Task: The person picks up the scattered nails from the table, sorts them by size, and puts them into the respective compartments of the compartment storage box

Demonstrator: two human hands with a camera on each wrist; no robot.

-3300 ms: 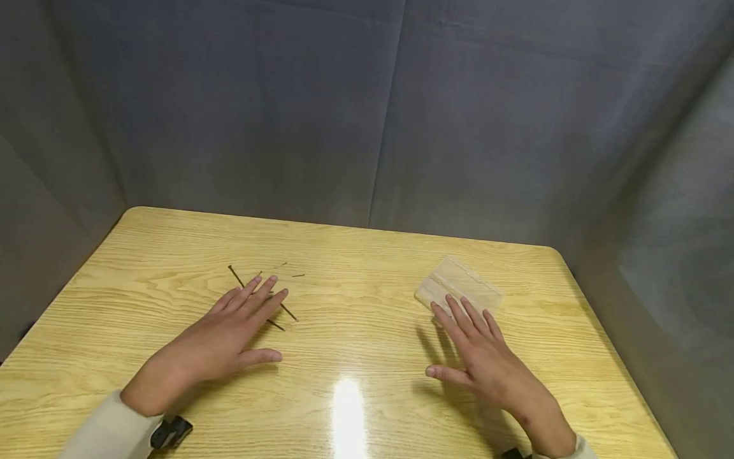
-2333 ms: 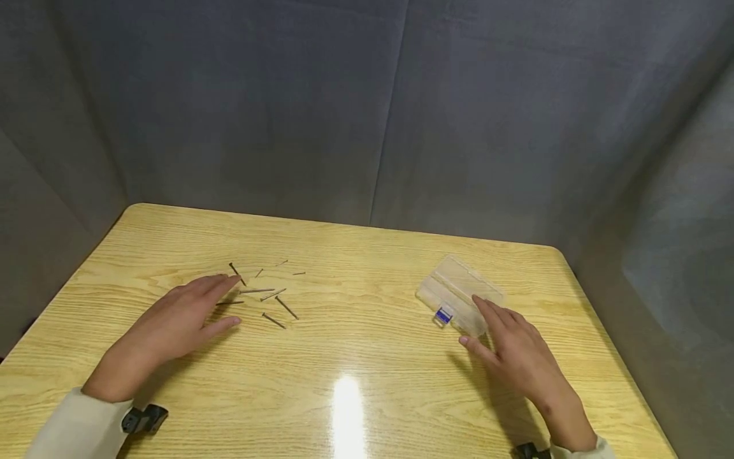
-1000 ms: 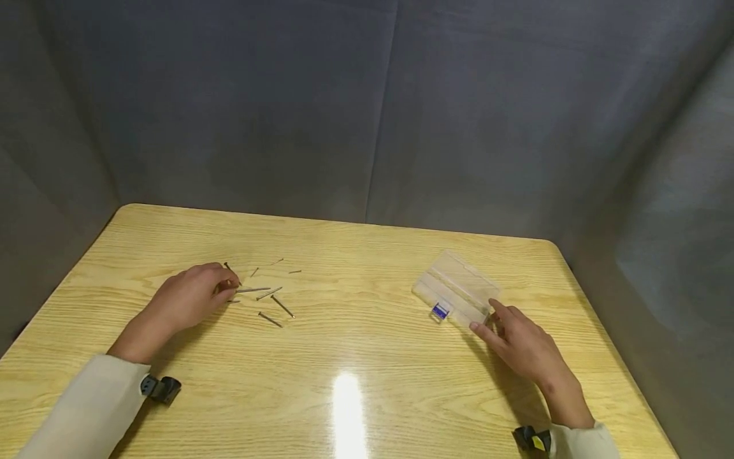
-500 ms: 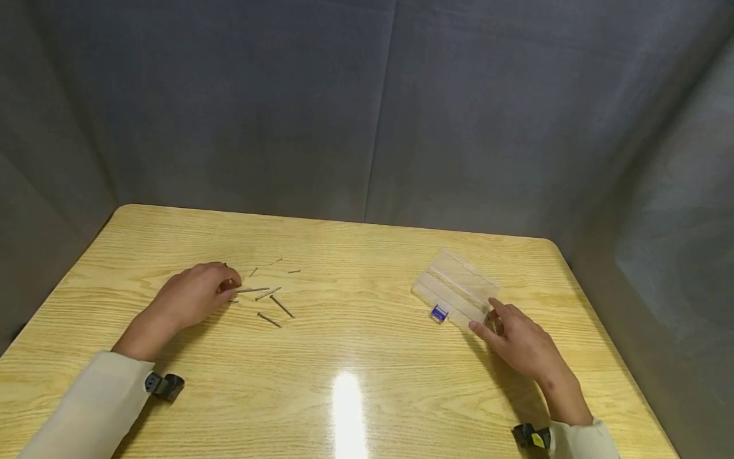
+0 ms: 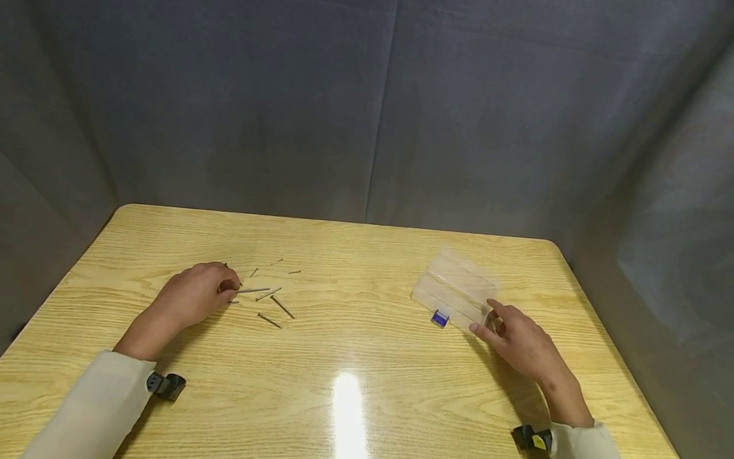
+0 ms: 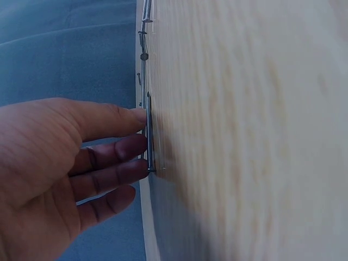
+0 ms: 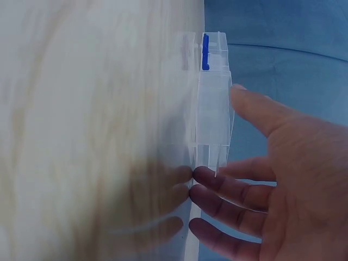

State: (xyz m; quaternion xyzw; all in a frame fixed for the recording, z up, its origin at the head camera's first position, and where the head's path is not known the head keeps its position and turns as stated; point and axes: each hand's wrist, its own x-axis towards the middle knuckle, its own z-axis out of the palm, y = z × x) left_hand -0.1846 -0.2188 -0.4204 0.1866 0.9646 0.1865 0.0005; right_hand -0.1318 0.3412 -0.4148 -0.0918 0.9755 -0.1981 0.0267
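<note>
My left hand point(image 5: 192, 299) sits low over the left of the table, fingers curled down among loose nails. Thumb and forefinger come together around a dark nail point(image 5: 241, 284) mostly hidden by them; I cannot tell whether they pinch it. A nail point(image 6: 150, 136) lies just in front of those fingertips in the left wrist view. Further nails of several sizes, such as a thick nail point(image 5: 282, 306), lie to the right. My right hand point(image 5: 524, 344) holds one end of a clear plastic box point(image 7: 213, 106) with a blue latch point(image 5: 439, 318), thumb and forefinger on opposite sides.
The wood-grain table point(image 5: 355, 306) shows a bright glare spot near its front. A dark grey curtain point(image 5: 258, 127) closes off the back and sides. Small nails, one of them a thin nail point(image 5: 294, 272), lie beyond the bigger ones.
Both hands went from spread flat over the nails and the box to curled fingers. The right hand shifted right to the box's end. In the last second the hands barely moved.
</note>
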